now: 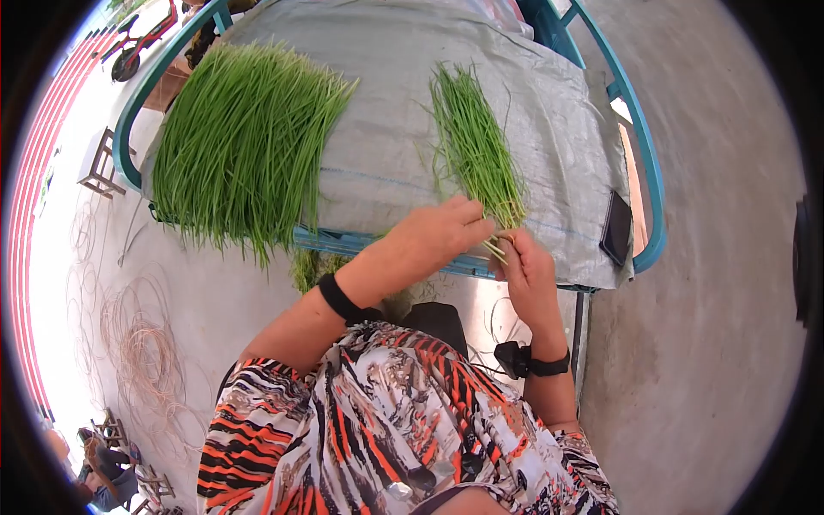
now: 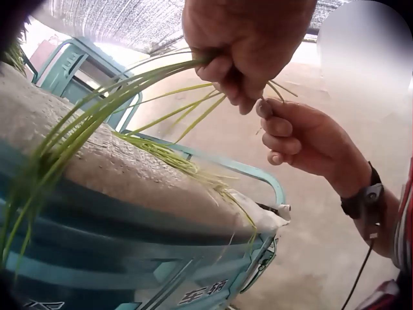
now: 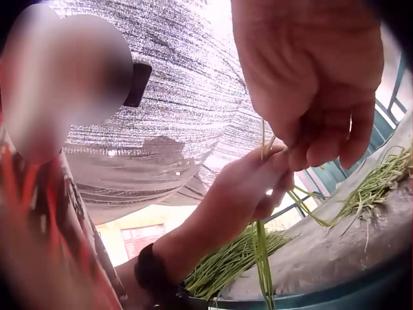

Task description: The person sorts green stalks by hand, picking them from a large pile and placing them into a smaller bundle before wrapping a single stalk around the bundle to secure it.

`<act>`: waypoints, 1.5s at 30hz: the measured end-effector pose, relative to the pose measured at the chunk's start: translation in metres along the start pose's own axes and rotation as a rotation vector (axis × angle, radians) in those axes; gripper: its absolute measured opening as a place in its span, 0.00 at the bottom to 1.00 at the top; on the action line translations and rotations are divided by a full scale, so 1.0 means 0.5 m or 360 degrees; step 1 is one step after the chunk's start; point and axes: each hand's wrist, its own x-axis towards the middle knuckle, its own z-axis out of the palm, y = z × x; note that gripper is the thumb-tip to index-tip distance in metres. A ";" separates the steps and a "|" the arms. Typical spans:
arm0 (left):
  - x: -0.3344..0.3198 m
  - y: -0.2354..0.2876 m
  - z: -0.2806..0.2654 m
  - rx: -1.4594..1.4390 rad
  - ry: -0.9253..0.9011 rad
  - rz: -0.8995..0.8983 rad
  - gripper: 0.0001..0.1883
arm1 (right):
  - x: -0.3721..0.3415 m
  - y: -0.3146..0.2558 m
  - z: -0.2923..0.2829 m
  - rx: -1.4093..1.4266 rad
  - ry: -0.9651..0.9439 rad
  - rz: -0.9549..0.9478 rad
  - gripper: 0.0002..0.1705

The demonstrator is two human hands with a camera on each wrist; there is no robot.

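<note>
My left hand grips a few long green chive stalks near their pale ends, just past the front edge of the sheet. Their green lengths hang away in an arc in the left wrist view. Right beside it, my right hand pinches at the pale stalk ends with thumb and finger; its fingertips are partly hidden in the right wrist view. Close beyond the hands lies a small pile of chives, pale ends toward me. A larger, neatly laid heap of chives covers the left side.
A grey woven sheet covers the bed of a teal cart with a rail. A black phone lies near its right front corner. On the floor at left are loose wire coils and a stool.
</note>
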 end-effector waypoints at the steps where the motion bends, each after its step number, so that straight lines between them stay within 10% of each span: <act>1: -0.003 0.001 -0.003 0.0011 -0.0011 0.0010 0.17 | -0.004 -0.003 -0.003 -0.0022 -0.0009 -0.0004 0.08; 6: -0.015 0.000 -0.009 0.0055 0.0000 0.0018 0.17 | -0.038 0.010 -0.032 0.0024 0.0000 0.0058 0.09; 11: -0.015 0.003 -0.079 -0.0396 0.0642 -0.0524 0.12 | -0.087 0.067 -0.071 0.0065 -0.0159 0.0247 0.09; 15: 0.018 0.060 -0.120 -0.1276 0.1092 -0.0871 0.13 | -0.078 0.024 -0.036 -0.0657 0.0279 -0.0341 0.08; 18: 0.016 0.075 -0.132 -0.1369 0.1174 -0.0899 0.14 | -0.062 0.002 -0.085 -0.0490 -0.0215 0.0544 0.06; 25: 0.019 0.067 -0.110 -0.1776 0.1281 -0.0928 0.14 | -0.011 -0.041 -0.079 -0.0285 0.0388 -0.0567 0.18; 30: 0.043 0.102 -0.081 -0.1921 0.1177 -0.0989 0.14 | 0.031 -0.102 -0.014 -0.0153 0.0328 -0.0814 0.18; 34: 0.056 0.118 -0.075 -0.1835 0.1201 -0.1021 0.12 | 0.028 -0.073 -0.019 0.0270 -0.0477 0.0063 0.15; 45: -0.018 -0.051 -0.127 -0.2146 0.2178 -0.0892 0.11 | -0.039 0.059 -0.093 0.0988 -0.0707 0.0449 0.21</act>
